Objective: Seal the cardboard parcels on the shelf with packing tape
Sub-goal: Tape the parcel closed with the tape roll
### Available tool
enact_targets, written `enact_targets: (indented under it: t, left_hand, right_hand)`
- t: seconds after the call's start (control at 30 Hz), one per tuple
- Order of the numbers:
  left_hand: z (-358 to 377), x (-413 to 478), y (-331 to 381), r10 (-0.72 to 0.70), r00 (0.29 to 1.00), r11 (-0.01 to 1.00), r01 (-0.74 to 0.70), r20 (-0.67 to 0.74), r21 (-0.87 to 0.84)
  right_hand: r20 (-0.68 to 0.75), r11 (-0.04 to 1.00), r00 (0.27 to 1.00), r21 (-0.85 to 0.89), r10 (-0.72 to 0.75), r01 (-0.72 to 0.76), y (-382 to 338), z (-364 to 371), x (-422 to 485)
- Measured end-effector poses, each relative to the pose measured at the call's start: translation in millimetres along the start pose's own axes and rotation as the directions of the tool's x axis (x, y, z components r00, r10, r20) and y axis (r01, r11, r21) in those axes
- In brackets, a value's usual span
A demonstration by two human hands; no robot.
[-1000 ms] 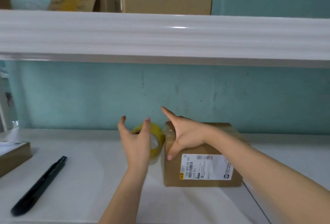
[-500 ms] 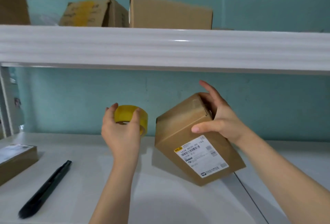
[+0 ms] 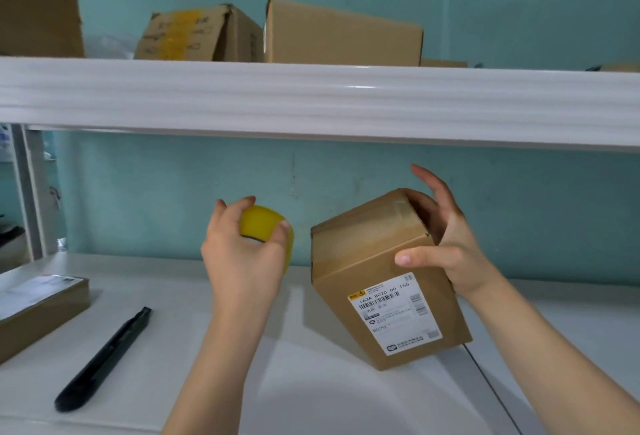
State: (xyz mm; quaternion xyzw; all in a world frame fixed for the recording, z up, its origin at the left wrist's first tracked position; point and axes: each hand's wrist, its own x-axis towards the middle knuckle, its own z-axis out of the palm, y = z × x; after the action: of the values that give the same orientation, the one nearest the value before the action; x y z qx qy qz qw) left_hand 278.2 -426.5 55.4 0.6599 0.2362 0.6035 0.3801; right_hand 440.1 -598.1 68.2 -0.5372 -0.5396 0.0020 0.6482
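Observation:
My right hand (image 3: 441, 244) grips a small cardboard parcel (image 3: 367, 261) by its right side and holds it tilted above the white lower shelf (image 3: 311, 393). A white shipping label (image 3: 394, 313) faces me, and clear tape runs over the parcel's top. My left hand (image 3: 239, 258) holds a yellow roll of packing tape (image 3: 265, 226) in the air just left of the parcel, thumb and fingers around its rim.
A black utility knife (image 3: 104, 362) lies on the shelf at the left, beside a flat brown parcel (image 3: 38, 310) at the left edge. Several cardboard boxes (image 3: 339, 36) stand on the upper shelf (image 3: 311, 98). A teal wall closes the back.
Both hands rose from the shelf: the right lifted and tilted the parcel, the left picked up the tape roll. The view tilted upward slightly.

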Motion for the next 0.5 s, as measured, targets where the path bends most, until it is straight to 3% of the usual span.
enact_targets:
  t: [0.27, 0.5]
  left_hand:
    - [25.4, -16.1, -20.3, -0.049, 0.995, 0.998, 0.052, 0.087, -0.030]
    - [53.1, -19.1, -25.4, -0.133, 0.982, 0.974, 0.154, 0.132, -0.166]
  right_hand:
    - [-0.022, 0.998, 1.000, 0.052, 0.022, -0.020, -0.3, -8.5, -7.2]
    - [-0.099, 0.998, 0.995, 0.064, 0.035, -0.029, 1.0, -17.6, -17.2]
